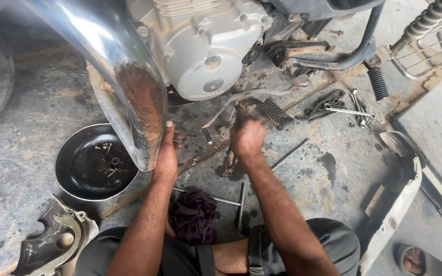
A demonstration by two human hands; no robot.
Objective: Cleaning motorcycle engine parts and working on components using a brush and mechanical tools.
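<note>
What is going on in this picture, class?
A person sits on a concrete floor beside a motorcycle. The left hand rests against the rusty end of the chrome exhaust pipe, while the right hand works under the engine, near the footrest. A black pan holding small bolts lies to the left, and a dark rag lies by the person's legs.

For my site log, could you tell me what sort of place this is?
Probably a motorcycle repair spot: a motorcycle engine above stained concrete floor, spanners lying loose, an oily pan holding bolts.
</note>
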